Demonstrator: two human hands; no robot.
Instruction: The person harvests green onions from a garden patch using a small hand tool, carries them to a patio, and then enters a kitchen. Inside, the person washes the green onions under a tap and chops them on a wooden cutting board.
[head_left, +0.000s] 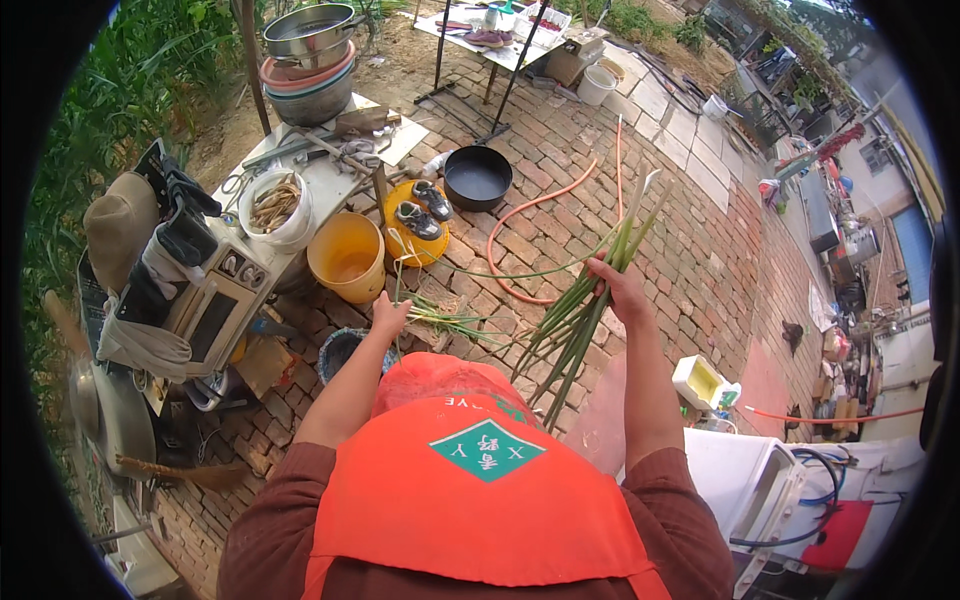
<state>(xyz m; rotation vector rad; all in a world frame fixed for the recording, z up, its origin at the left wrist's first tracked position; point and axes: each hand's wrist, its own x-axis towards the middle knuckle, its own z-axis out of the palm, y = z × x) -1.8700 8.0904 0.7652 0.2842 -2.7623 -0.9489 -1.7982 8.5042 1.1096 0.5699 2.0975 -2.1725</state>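
Note:
My right hand (624, 291) grips a bundle of long green stalks (619, 251), probably scallions. Their pale ends point up and away from me, while the darker green ends hang towards my apron. One thin stalk bends out of the bundle to the left. On the other side, my left hand (390, 313) pinches a thin stalk with a pale top. Loose scallion leaves and trimmings (448, 321) lie on the bricks just right of that hand. A red apron (465, 517) covers my front and lap.
A yellow bucket (346, 259) stands left, near sneakers (420, 214) on a yellow round lid or stool (431, 251). Beyond are a black round pan (478, 178) and an orange hose (491, 247). A cluttered table (330, 202) holds a white tub (289, 232). A foam box (697, 381) sits right.

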